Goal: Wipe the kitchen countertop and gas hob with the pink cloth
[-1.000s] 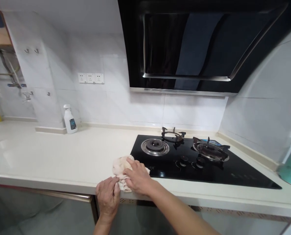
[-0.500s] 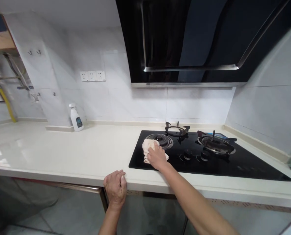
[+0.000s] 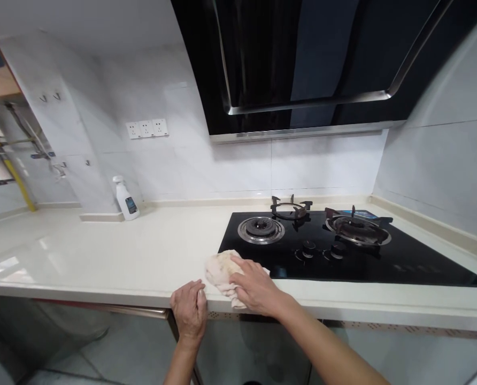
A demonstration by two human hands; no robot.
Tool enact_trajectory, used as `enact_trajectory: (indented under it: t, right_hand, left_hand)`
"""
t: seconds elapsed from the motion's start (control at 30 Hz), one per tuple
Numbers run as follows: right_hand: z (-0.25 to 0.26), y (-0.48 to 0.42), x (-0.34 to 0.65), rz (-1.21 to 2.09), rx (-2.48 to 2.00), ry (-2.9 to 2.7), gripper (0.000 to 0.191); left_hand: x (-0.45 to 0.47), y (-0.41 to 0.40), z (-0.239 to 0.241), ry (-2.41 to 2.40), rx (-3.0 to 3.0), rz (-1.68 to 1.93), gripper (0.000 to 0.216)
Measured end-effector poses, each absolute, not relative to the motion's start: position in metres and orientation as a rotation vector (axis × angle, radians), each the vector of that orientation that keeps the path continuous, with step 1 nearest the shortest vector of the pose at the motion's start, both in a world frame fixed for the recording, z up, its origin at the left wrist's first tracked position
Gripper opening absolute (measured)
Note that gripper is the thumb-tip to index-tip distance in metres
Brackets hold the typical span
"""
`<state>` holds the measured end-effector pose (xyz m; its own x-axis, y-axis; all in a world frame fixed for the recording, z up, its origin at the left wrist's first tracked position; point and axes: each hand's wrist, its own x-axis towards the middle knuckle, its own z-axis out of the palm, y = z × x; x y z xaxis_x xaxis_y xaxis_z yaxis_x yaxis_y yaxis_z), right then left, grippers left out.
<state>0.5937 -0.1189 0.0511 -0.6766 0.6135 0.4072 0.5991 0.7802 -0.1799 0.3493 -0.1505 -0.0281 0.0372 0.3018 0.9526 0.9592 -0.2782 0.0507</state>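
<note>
Pressed under my right hand (image 3: 256,286) is a crumpled, stained off-white cloth (image 3: 224,270), gripped by the fingers. It lies across the front-left corner of the black glass gas hob (image 3: 354,270) and the white countertop (image 3: 154,251). My left hand (image 3: 189,309) leans on the countertop's front edge just left of the cloth, its fingers curled and the fingertips hidden. Behind the cloth sits the left burner (image 3: 261,230), with no pan support over it. A black pan support (image 3: 291,209) stands at the hob's back edge.
Another pan support sits over the right burner (image 3: 359,230). Two knobs (image 3: 308,248) lie between the burners. A white spray bottle (image 3: 127,200) stands near the back wall at left. Above the hob hangs a black range hood (image 3: 310,64).
My right hand has drawn the cloth from beside the left burner toward me and left, onto the hob's front corner and countertop. My left hand stays put; the view has tilted slightly.
</note>
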Motion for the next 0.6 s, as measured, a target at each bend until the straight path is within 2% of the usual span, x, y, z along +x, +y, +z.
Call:
enact_trajectory:
  t: [0.23,0.4,0.47,0.6]
  right_hand:
    - [0.04,-0.119,0.673,0.037,-1.366,-2.27,0.031]
    - [0.064,-0.131,0.668,-0.014,-1.613,-2.265,0.028]
    - [0.083,-0.148,0.656,-0.065,-1.52,-2.336,0.021]
    - [0.106,-0.219,0.632,-0.07,-0.891,-2.624,0.01]
  left_hand:
    - [0.352,-0.147,-0.031,-1.309,-1.602,-1.286,0.02]
    - [0.352,-0.144,-0.032,-1.327,-1.56,-1.285,0.023]
    - [0.352,-0.144,-0.031,-1.323,-1.569,-1.294,0.023]
    - [0.352,-0.146,-0.03,-1.338,-1.576,-1.285,0.024]
